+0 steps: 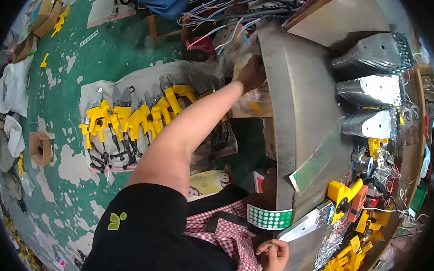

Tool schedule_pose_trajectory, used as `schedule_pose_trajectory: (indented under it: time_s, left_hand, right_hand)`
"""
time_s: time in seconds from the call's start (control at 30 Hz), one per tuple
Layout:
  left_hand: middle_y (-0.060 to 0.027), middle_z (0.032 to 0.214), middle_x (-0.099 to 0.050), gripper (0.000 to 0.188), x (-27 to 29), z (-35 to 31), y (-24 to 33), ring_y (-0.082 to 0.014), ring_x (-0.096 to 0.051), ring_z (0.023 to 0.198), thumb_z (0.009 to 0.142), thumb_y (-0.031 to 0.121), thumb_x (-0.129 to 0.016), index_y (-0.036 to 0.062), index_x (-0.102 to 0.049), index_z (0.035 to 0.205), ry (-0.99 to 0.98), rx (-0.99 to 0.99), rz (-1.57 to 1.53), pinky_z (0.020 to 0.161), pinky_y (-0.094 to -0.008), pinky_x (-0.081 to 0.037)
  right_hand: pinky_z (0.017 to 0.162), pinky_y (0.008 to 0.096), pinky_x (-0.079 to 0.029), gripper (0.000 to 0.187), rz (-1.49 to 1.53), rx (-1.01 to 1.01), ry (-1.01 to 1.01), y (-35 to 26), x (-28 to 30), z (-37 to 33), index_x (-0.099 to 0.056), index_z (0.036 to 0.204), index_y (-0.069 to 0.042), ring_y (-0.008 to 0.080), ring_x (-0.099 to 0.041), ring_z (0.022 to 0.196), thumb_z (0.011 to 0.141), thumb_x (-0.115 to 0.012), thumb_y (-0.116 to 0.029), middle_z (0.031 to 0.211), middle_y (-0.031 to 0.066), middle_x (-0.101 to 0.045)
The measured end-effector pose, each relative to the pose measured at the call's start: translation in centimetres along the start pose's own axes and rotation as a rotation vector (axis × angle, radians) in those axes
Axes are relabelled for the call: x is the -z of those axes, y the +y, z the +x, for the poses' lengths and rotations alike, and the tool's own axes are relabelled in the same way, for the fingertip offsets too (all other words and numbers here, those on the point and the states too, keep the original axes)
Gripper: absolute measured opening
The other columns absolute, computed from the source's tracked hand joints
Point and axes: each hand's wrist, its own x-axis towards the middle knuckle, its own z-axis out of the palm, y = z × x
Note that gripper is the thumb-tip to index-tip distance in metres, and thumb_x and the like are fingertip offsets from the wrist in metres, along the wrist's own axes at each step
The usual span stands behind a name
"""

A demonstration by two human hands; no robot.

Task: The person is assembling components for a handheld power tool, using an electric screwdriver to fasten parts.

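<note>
My left arm stretches far across to the workbench's left edge. There my left hand (252,74) is at a clear plastic bag (246,95), its fingers in shadow and hard to make out. My right hand (273,256) is near the front edge of the grey bench (313,86), fingers curled together; whatever they may hold is hidden. Close to it, a sheet of green and white round stickers (269,218) hangs over the bench edge. A yellow-handled tool (341,197) with a flat silver blade plate (301,227) lies on the bench, its tip near my right hand.
Stacks of silver plates (371,89) stand along the bench's far right. Yellow plastic parts (342,265) and wires are heaped nearby. Several yellow tools (139,119) lie on a floor cloth to the left. Cables with bare ends (233,18) hang at the top. A cardboard box (40,148) is on the floor.
</note>
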Motion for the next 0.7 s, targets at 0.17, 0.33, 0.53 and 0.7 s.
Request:
schedule_pose_trajectory:
  time_s: [0.17,0.33,0.53,0.7]
  left_hand:
    - [-0.0225,0.127,-0.039,0.053,5.9,0.5,4.2,-0.0341,-0.046,0.111,0.079,0.035,-0.055,0.0074,-0.043,0.122,-0.31,-0.013,0.367,0.087,-0.0463,-0.04]
    - [-0.0103,0.133,-0.042,0.055,9.6,2.9,7.4,-0.0276,-0.04,0.121,0.084,0.043,-0.043,0.0137,-0.041,0.13,-0.654,-0.002,0.793,0.097,-0.0383,-0.035]
    - [-0.0056,0.139,-0.034,0.057,7.3,5.7,2.7,-0.0248,-0.032,0.127,0.086,0.05,-0.038,0.0195,-0.036,0.134,-0.885,-0.285,0.8,0.104,-0.0402,-0.025]
    - [-0.0086,0.138,-0.036,0.061,3.7,6.2,-1.9,-0.0258,-0.032,0.126,0.085,0.049,-0.038,0.0116,-0.036,0.134,-0.645,-0.177,0.259,0.106,-0.0373,-0.021]
  right_hand:
    - [0.056,0.0303,-0.046,0.018,-0.006,-0.054,-0.062,-0.8,-0.3,-0.2,-0.046,0.1,0.003,0.0234,-0.055,0.062,0.083,-0.05,-0.004,0.07,0.0177,-0.057]
    - [0.059,0.0306,-0.046,0.016,-0.04,-0.034,-0.056,-0.7,-0.6,-0.4,-0.048,0.097,0.003,0.0233,-0.056,0.063,0.083,-0.051,-0.004,0.071,0.0175,-0.057]
    - [0.064,0.0327,-0.047,0.018,0.027,-0.045,-0.045,-1.0,-0.4,-0.3,-0.05,0.096,0.004,0.0243,-0.057,0.068,0.082,-0.054,-0.006,0.077,0.0175,-0.058]
    - [0.081,0.0366,-0.046,0.035,0.011,-0.188,-0.287,-2.6,-0.5,-1.0,-0.048,0.111,0.005,0.0283,-0.058,0.089,0.081,-0.058,-0.01,0.097,0.0206,-0.058]
